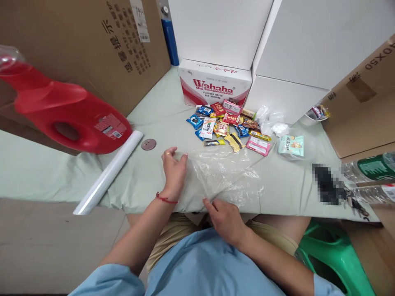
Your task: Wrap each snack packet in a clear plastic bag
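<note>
Head view: both of my hands are at the near side of the cloth-covered bench [286, 187], with a clear bag [231, 172] lying flat and wrinkled just to the right of my left hand [174, 168] and ahead of my right hand [226, 222]. On my left, the thumb stands apart from the curled fingers, and I see nothing between them; the thumb is just beside the bag's left edge. A red cord [166, 200] circles that wrist. My right hand is half curled at the bench's front edge, its thumb pointing left beside the near end of the bag; the film is so clear that I can't tell whether I'm pinching it.

Beyond the bag, farther out from both hands, the snacks [223, 128] lie in a loose heap before the Wahaha box [216, 88]. Left of my left hand are a grey disc [148, 144], a white roll [108, 174] and a red jug [89, 113]. Well to the right of my right hand lie a teal pouch [291, 146], some keys [359, 209] and two bottles [375, 167].
</note>
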`<state>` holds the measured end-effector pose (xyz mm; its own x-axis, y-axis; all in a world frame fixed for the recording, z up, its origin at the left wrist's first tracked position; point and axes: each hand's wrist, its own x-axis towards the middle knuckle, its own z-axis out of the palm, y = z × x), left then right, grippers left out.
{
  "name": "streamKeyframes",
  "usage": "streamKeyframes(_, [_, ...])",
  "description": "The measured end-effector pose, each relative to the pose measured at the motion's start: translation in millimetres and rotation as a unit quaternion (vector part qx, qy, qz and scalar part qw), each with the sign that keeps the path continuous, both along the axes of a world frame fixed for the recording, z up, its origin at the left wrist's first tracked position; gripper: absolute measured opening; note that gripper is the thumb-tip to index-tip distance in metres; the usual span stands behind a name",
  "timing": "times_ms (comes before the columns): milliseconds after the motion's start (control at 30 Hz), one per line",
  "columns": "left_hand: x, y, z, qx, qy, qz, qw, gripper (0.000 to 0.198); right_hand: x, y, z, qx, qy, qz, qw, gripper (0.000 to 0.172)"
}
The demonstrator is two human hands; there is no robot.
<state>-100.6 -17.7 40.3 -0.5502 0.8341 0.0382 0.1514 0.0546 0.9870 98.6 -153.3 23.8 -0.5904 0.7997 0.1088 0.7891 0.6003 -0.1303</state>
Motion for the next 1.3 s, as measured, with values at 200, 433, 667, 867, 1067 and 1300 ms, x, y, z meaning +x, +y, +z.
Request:
streamKeyframes(200, [29.5,-6.3,14.4,-0.047,0.294,-0.324,0.898,0.015,-27.3,10.0,11.4,-0.132,-0.038,-0.002,0.991,0.052])
streamKeyframes(433, [29.6,13.0,2.6,-0.082,0.341,-0.364,0.863,0.028,-50.6,13.7,4.3,-0.134,0.005,0.05,0.99,0.046])
streamKeyframes(667, [42.0,-16.5,7.3,-0.138,0.306,-0.369,0.867,0.043,-36.9,31.1,2.4,-0.141,0.014,0.041,0.989,0.036])
streamKeyframes(867, [52.5,-7.1,-3.1,-0.111,0.219,-0.341,0.908,0.023,-31.5,37.5,-4.9,-0.121,0.034,0.068,0.99,0.031])
streamKeyframes(1067, [20.9,19.5,-12.0,-0.151,0.201,-0.196,0.948,0.026,-24.5,52.6,-4.4,-0.067,0.04,0.057,0.995,0.037])
streamKeyframes(1300, [19.5,-19.8,0.1,0.034,0.413,-0.141,0.899,0.013,-32.1,56.8,-11.0,-0.074,0.049,0.093,0.992,0.026])
